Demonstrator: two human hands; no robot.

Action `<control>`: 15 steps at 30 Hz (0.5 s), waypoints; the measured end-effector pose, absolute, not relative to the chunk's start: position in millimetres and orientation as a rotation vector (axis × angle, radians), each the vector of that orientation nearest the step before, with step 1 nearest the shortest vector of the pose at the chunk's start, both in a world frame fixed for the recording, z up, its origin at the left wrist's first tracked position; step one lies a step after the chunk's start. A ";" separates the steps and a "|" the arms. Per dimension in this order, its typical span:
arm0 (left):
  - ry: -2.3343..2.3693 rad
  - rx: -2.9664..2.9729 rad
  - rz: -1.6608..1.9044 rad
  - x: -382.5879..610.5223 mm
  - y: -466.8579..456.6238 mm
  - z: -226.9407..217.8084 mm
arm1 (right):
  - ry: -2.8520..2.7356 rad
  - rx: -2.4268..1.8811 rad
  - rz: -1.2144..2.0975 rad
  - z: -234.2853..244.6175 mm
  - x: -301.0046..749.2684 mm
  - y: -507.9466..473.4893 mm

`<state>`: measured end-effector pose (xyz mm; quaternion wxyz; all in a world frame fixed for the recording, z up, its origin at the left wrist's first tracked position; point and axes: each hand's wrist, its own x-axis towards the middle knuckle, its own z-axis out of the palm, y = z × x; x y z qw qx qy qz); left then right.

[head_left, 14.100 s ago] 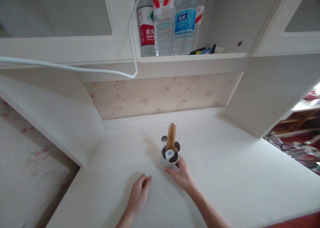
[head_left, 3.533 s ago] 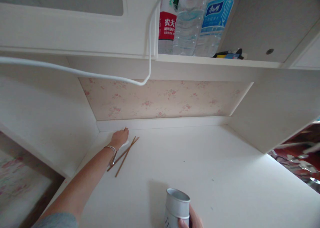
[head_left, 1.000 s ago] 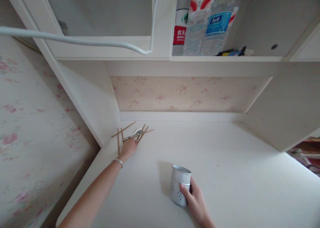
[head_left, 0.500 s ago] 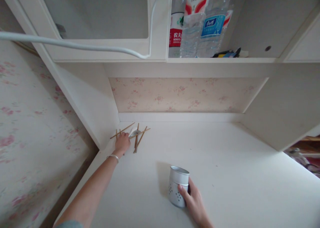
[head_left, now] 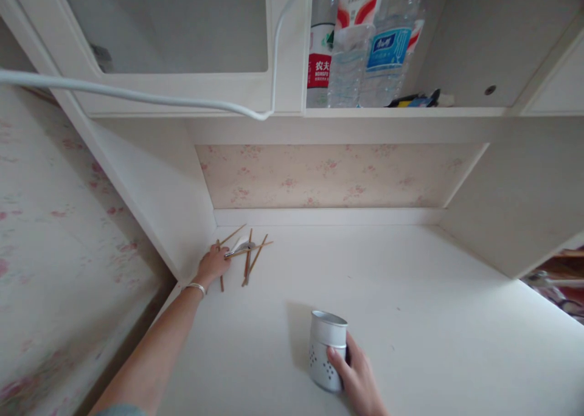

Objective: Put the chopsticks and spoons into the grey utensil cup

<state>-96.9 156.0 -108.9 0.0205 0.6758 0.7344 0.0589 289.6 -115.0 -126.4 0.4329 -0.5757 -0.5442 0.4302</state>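
White-painted panels of a large wall cabinet (head_left: pixel 205 84) hang above a broad, smooth white table (head_left: pixel 433 343), where a person works with both bare hands. Pale pink wallpaper (head_left: pixel 319 179) printed with small rose sprays lines the recess between them. Clear plastic bottles stand on the cabinet's shelf, among them one with a red-and-white label (head_left: pixel 358 2) and one with a blue label (head_left: pixel 387 50); a thick white cable (head_left: pixel 137 97) runs in front of the cabinet at left.

At the near middle of the table, the right hand (head_left: pixel 358 367) has its fingers wrapped around a pale grey, cylindrical metal canister (head_left: pixel 327 343), rim up, with clusters of dark holes in its side. The thumb presses on the wall facing the camera.

Well apart, at the table's back left corner, the left hand (head_left: pixel 213 264), a silvery bracelet (head_left: pixel 197 287) at its wrist, reaches over the edge of a loose pile. Whether its fingers grip anything cannot be told. Slim brown wooden chopsticks (head_left: pixel 257 259) lie there at crossing angles, some overlapping, with a glossy white spoon (head_left: pixel 238 244) and a shiny metal spoon (head_left: pixel 247 246) among them.
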 end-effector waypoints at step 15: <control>2.239 2.051 0.023 -94.3 205.4 -103.8 | -1.383 -1.480 0.962 -129.1 291.3 -104.6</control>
